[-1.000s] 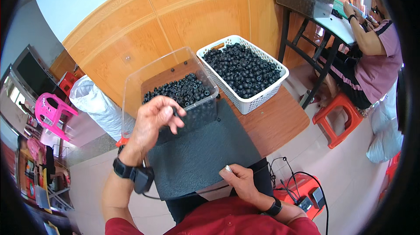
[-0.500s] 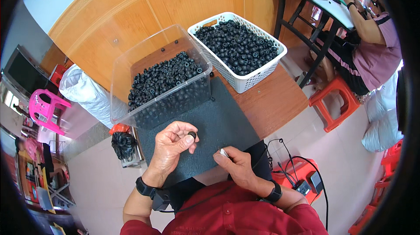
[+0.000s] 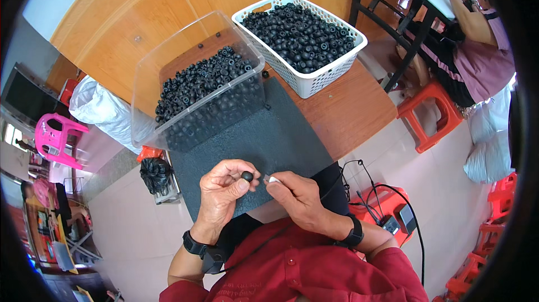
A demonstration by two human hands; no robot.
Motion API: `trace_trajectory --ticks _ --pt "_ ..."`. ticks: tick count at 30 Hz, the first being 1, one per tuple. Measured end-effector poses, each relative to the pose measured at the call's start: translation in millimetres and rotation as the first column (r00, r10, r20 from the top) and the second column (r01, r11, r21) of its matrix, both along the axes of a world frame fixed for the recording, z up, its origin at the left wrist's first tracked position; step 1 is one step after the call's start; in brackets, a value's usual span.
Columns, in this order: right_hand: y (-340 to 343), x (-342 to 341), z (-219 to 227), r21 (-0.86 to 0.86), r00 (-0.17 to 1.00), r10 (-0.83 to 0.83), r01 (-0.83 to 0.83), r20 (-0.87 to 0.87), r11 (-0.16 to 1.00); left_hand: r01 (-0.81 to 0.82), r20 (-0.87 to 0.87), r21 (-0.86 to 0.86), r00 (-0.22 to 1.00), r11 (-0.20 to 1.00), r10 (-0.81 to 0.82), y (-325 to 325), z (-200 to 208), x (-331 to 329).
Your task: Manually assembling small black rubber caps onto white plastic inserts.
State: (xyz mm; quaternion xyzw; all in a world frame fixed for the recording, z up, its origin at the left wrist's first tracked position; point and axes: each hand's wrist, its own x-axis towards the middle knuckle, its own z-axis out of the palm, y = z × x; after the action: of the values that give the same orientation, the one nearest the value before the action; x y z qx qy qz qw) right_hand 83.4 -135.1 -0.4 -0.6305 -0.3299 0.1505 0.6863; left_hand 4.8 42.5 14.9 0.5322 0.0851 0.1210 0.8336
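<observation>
My left hand (image 3: 220, 191) pinches a small round black rubber-like piece (image 3: 247, 176) between thumb and fingertips, above the dark mat (image 3: 281, 144). Close by on its right, my right hand (image 3: 302, 198) is closed on a small blade with a white grip (image 3: 273, 179). The blade's thin tip points toward the black piece, with a small gap between them; most of its grip is hidden in my fingers. Beyond my hands, a clear plastic bin (image 3: 199, 102) holds many similar black pieces. More of them fill a white perforated basket (image 3: 323, 84) to its right.
The mat lies on a brown wooden table (image 3: 359, 114). Loose black pieces lie beside the bin. On the right, a red stool (image 3: 387, 212) carries cables and small black boxes. Another person (image 3: 477, 71) sits at a table at the upper right. A black bag (image 3: 155, 174) hangs at the left.
My right hand has moved left and up, bringing the blade close to the black piece. My left hand has turned the piece slightly. The bin and basket appear higher in view.
</observation>
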Motion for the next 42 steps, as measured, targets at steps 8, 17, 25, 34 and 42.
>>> trace_trajectory --ticks 8,17,25,34,42 --pt "2.1 2.5 -2.3 -0.004 0.991 -0.011 0.012 0.135 1.000 -0.023 0.014 0.214 1.000 0.977 0.020 -4.4 -6.3 -5.9" --pt "6.3 0.3 -7.3 0.006 0.981 -0.089 0.089 0.172 0.996 -0.005 0.007 0.234 1.000 0.972 0.003 -8.8 -6.8 -7.5" --pt "5.5 -0.2 -11.3 -0.021 0.951 -0.126 0.137 0.282 0.990 0.004 -0.004 0.218 1.000 0.976 -0.004 -12.0 -9.3 -6.8" --pt "3.2 3.8 -11.3 -0.058 0.858 -0.135 0.188 0.495 0.980 0.018 -0.042 0.102 0.999 0.995 -0.013 -14.2 -8.8 -10.3" --pt "2.0 7.0 -15.2 -0.091 0.778 -0.087 0.182 0.623 0.979 -0.060 -0.166 -0.058 0.985 0.997 0.050 -22.6 -14.4 -15.6"
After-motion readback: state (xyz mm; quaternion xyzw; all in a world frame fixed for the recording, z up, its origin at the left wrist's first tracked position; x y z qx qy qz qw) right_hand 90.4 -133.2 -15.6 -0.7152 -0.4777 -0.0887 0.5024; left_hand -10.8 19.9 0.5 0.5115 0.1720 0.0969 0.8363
